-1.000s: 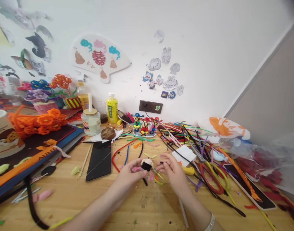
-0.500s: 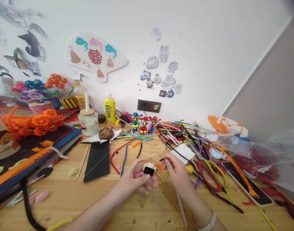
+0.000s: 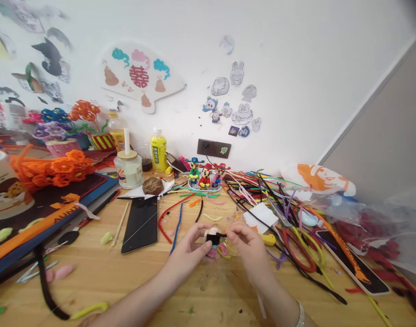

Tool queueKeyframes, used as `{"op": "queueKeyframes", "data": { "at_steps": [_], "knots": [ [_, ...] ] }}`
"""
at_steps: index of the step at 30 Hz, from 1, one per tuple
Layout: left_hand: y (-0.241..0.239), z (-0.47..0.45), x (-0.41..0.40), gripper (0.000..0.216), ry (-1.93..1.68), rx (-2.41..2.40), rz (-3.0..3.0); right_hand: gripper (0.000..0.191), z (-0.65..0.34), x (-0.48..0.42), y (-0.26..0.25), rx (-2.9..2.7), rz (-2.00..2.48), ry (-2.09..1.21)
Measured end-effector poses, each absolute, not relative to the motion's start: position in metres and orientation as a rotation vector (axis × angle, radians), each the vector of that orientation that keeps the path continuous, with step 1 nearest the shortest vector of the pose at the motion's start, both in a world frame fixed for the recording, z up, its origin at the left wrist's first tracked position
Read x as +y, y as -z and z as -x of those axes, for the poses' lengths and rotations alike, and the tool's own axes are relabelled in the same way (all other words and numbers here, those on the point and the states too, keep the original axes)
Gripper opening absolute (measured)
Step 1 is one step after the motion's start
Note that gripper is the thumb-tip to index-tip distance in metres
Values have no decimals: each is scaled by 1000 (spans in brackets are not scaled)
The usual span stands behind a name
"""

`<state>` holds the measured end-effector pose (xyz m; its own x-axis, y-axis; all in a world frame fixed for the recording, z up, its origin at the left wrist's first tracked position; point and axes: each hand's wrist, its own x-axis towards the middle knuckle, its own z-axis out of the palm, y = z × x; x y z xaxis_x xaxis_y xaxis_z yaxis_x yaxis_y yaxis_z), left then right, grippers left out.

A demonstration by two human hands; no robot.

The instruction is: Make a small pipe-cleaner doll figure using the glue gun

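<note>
Between finger and thumb, my left hand [image 3: 191, 247] grips a small craft figure [image 3: 213, 237] with a cream top, a black patch and pink parts below. Close to its right side, my right hand [image 3: 246, 240] pinches a short black strip [image 3: 223, 235], whose end meets the black patch; whether it is joined there I cannot tell. Both hands are just above the wooden table [image 3: 194, 299]. Behind them, three finished-looking figures [image 3: 206, 176] in coloured hats stand together on a small tray.
Pipe cleaners [image 3: 262, 186] in many colours heap at the right, with red-handled scissors [image 3: 298, 254] and a yellow-handled tool [image 3: 267, 239] among them. A black phone [image 3: 140, 225] lies at the left, near a glass jar [image 3: 129, 170] and a yellow bottle [image 3: 158, 151]. A dark phone [image 3: 354, 263] rests far right.
My right hand has moved the black strip in against the figure's black patch. The figure has turned slightly in my left hand. The whole view has shifted a little.
</note>
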<state>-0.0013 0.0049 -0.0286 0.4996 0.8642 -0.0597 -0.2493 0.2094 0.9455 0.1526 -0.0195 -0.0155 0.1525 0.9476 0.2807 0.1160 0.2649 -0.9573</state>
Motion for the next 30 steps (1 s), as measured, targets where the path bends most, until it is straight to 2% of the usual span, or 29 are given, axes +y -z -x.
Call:
{"op": "queueKeyframes", "data": {
  "at_steps": [6, 19, 30],
  "knots": [
    [33, -3, 0, 32, -980, 680, -1203, 20, -141, -23, 14, -1224, 1102, -928],
    [35, -4, -3, 29, -936, 694, -1222, 11, -141, -23, 19, -1294, 1251, -743],
    [29, -2, -5, 29, -951, 742, -1286, 14, -147, -21, 14, -1390, 1287, -683]
  ]
}}
